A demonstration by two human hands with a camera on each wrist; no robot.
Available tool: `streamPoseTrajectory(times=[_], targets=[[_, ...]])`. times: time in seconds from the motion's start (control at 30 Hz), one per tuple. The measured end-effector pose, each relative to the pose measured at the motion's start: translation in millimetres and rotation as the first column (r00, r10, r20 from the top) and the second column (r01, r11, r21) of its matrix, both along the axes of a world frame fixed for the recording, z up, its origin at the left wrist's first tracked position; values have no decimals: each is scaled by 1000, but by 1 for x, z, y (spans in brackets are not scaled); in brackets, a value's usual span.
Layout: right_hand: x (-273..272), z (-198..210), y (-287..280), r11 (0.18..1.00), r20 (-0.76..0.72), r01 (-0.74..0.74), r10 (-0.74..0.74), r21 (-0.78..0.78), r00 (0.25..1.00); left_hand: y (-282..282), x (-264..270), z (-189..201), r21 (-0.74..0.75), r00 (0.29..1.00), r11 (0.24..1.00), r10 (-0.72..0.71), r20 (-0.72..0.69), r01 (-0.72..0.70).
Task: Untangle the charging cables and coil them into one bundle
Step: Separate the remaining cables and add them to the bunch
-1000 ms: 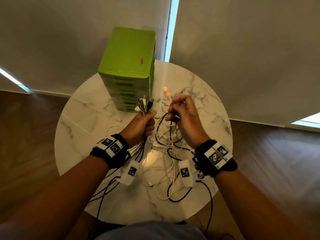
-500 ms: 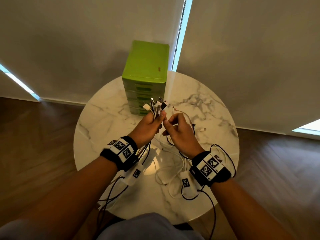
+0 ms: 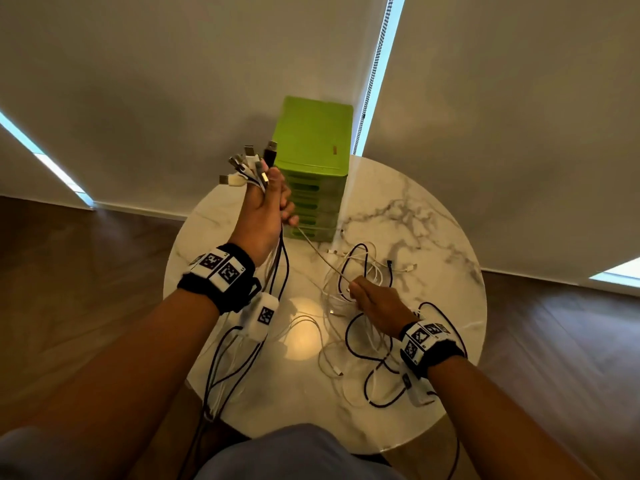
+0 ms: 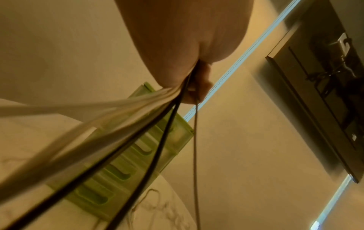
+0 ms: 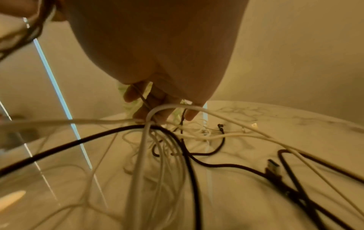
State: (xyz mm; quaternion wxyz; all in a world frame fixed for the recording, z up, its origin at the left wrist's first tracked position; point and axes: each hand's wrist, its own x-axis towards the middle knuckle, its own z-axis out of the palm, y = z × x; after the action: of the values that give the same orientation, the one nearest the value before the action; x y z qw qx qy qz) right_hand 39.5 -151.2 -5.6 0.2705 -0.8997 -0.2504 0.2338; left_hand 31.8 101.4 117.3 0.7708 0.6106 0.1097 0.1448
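1. The left hand (image 3: 265, 211) is raised above the desk (image 3: 433, 216), its grip clenched round a bunch of cables (image 3: 277, 268) just below their plugs (image 3: 247, 166).
2. The plugs fan out above the fist, white ones and a black one, in front of the green drawer box (image 3: 313, 140).
3. From that fist black and white cables hang down past the wrist and over the near desk edge.
4. One thin cable (image 3: 320, 256) runs taut from the left fist down to the right hand (image 3: 375, 303).
5. The right hand sits low over the desk, its grip pinching that thin cable, with other loops draped at its fingers (image 5: 155, 99).
6. The rest of the cables lie in a loose tangle (image 3: 360, 341) on the desk around the right hand.
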Motion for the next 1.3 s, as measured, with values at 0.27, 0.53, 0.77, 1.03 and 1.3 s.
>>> streamPoseTrajectory(times=[0.27, 0.53, 0.77, 1.03, 1.3], targets=[[18, 8, -10, 992, 94, 116, -112, -47, 989, 32, 8, 14, -61, 991, 991, 125, 40, -122], [19, 75, 48, 923, 112, 106, -158, 370, 981, -26, -8, -18, 246, 952, 956, -86, -293, 162], [6, 81, 53, 930, 62, -94, 76, 356, 995, -44, -4, -17, 169, 954, 965, -150, -261, 198], [5, 9, -10, 961, -150, 38, 3, 272, 989, 7, 0, 4, 19, 996, 999, -27, -80, 29], [36, 19, -19, 987, -16, 149, -148, 67, 989, 28, 2, 12, 21, 992, 993, 116, 57, -117]])
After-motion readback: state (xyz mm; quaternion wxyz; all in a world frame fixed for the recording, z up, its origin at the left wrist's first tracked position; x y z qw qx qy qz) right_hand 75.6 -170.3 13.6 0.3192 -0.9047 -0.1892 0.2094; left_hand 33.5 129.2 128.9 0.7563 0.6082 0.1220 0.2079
